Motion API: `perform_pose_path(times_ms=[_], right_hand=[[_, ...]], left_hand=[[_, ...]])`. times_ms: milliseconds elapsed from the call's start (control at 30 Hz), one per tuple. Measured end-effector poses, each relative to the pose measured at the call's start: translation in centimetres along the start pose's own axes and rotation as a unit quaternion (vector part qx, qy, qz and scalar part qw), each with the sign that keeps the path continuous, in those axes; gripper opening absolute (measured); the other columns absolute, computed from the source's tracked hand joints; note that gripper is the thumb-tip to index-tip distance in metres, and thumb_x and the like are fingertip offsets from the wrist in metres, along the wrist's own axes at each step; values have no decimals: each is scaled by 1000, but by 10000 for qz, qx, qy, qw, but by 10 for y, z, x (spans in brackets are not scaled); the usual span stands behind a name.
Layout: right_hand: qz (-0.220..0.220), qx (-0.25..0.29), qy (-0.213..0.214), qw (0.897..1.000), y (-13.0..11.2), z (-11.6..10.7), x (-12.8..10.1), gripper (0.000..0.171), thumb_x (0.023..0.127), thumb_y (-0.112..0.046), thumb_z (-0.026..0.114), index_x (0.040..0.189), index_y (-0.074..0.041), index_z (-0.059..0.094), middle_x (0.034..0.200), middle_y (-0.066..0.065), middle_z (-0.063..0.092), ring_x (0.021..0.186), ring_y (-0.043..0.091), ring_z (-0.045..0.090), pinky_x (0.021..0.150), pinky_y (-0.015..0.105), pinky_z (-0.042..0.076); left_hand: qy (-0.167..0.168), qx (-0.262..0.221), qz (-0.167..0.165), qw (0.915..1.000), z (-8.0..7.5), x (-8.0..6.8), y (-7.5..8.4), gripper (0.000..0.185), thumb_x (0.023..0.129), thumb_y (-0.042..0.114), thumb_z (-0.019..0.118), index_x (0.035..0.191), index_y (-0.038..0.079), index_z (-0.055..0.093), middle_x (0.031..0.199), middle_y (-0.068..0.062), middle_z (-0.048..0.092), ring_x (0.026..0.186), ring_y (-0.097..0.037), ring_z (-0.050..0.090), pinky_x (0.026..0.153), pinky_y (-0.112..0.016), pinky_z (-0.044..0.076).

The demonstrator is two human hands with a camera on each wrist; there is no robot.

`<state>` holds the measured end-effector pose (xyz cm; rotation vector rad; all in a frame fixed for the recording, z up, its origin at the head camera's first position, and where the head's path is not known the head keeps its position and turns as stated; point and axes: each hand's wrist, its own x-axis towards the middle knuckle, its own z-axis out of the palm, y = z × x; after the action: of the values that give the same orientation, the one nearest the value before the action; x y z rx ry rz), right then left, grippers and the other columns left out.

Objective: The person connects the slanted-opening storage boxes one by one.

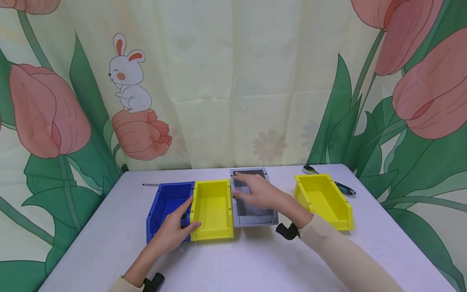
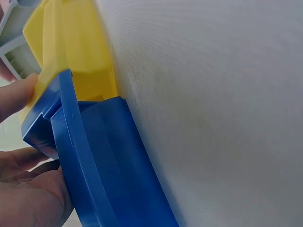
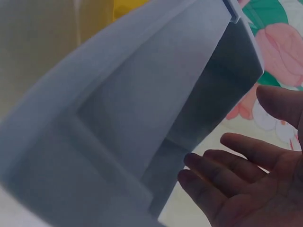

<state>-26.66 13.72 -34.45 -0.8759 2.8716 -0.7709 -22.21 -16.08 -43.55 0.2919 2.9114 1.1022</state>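
Note:
A blue bin (image 1: 171, 198), a yellow bin (image 1: 213, 209) and a grey bin (image 1: 255, 219) stand side by side on the table. My left hand (image 1: 171, 231) straddles the adjoining walls of blue and yellow, pinching them. Its thumb (image 2: 21, 94) lies on the yellow side, while its other fingers reach into the blue bin, partly hidden by the wall in the left wrist view. Over the grey bin, my right hand (image 1: 259, 190) is spread, fingers extended towards the yellow bin's side. In the right wrist view its fingertips (image 3: 191, 161) overlap the grey bin's edge.
A second yellow bin (image 1: 324, 198) stands apart at the right. Behind it lies a tool with a dark handle (image 1: 344, 188), partly hidden. A thin rod (image 1: 150, 185) pokes out behind the blue bin. A printed curtain (image 1: 219, 81) hangs along the white table's (image 1: 233, 267) far edge.

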Motion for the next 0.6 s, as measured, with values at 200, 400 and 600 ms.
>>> perform_pose_path(times_ms=[200, 400, 600], right_hand=[[-13, 25, -121, 9999, -2, 4, 2, 58, 107, -32, 64, 157, -5, 51, 170, 15, 40, 155, 34, 46, 124, 51, 45], [25, 63, -158, 9999, -2, 7, 3, 58, 108, -33, 63, 156, -4, 51, 170, 11, 42, 154, 32, 47, 122, 49, 48], [-30, 135, -143, 9998, -1, 11, 5, 58, 108, -32, 63, 157, -3, 50, 170, 13, 40, 154, 32, 48, 122, 49, 47]], left_hand=[[-11, 14, 14, 10000, 0, 0, 1, 89, 99, 26, 77, 170, 18, 25, 174, -16, 34, 156, -43, 42, 121, -63, 43], [-11, 6, 4, 10000, -1, 0, 1, 89, 99, 27, 77, 170, 18, 25, 174, -16, 33, 155, -44, 42, 121, -63, 44], [-11, 10, -26, 10000, -1, -1, 1, 89, 99, 27, 77, 170, 18, 25, 174, -17, 33, 155, -44, 42, 120, -64, 44]])
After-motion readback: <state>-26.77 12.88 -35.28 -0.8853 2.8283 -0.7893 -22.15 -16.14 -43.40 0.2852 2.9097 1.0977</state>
